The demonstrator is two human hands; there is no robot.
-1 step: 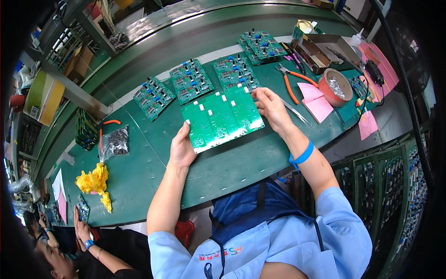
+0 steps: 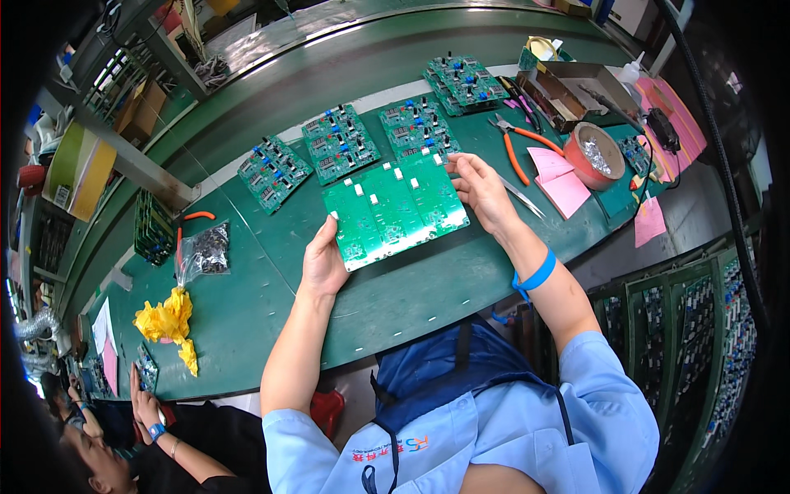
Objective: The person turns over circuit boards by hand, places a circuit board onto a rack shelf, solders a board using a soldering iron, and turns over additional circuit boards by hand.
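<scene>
A green circuit board (image 2: 395, 216) is held above the bench, its face with small white connectors turned up and shining with glare. My left hand (image 2: 324, 259) is closed on the board's left edge, thumb on top. At the far right corner, the bent fingers of my right hand (image 2: 484, 191) grip the edge, some of them hidden. Just beyond lie more green boards carrying dark upright parts and blue components: a left one (image 2: 274, 174), a middle one (image 2: 339, 144) and a right one (image 2: 415, 130), the last partly covered by the held board.
Right of my hands lie tweezers (image 2: 523, 198), orange-handled pliers (image 2: 508, 156), pink paper (image 2: 564, 193) and a round tub (image 2: 594, 156). Stacked boards (image 2: 465, 85) stand at the back. A yellow cloth (image 2: 167, 319) and a bag of dark parts (image 2: 206, 249) are left, near another person's hand (image 2: 146, 409).
</scene>
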